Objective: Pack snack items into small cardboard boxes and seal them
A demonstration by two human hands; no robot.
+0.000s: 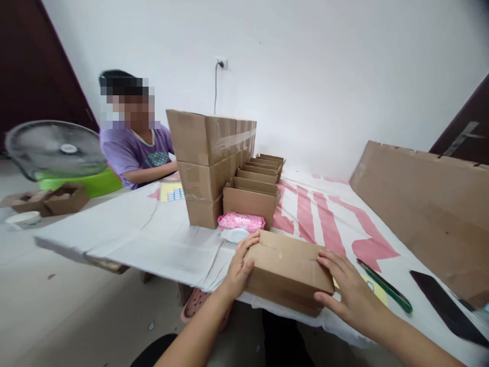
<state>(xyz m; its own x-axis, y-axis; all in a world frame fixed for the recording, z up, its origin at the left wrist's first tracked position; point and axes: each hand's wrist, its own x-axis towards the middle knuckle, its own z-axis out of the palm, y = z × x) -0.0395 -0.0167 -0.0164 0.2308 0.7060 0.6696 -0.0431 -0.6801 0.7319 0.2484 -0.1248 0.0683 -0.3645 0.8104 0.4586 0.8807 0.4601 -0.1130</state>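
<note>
A closed cardboard box (290,260) lies at the near edge of the table, right in front of me. My left hand (240,267) grips its left end, fingers over the top edge and thumb on the near side. At the opposite end, my right hand (344,285) holds the box, fingertips on the top and thumb low at the near corner. A pink pack of wipes (241,223) sits just behind the box. To the right of my right hand lies a green utility knife (385,286), with a yellow paper (376,290) partly hidden by the hand.
Taped boxes (198,168) stand stacked left of centre, beside a row of open-topped boxes (250,199). A black phone-like slab (446,306) lies at right, before a large cardboard sheet (420,204). A person (141,148) sits across the table; a fan (57,148) stands at left.
</note>
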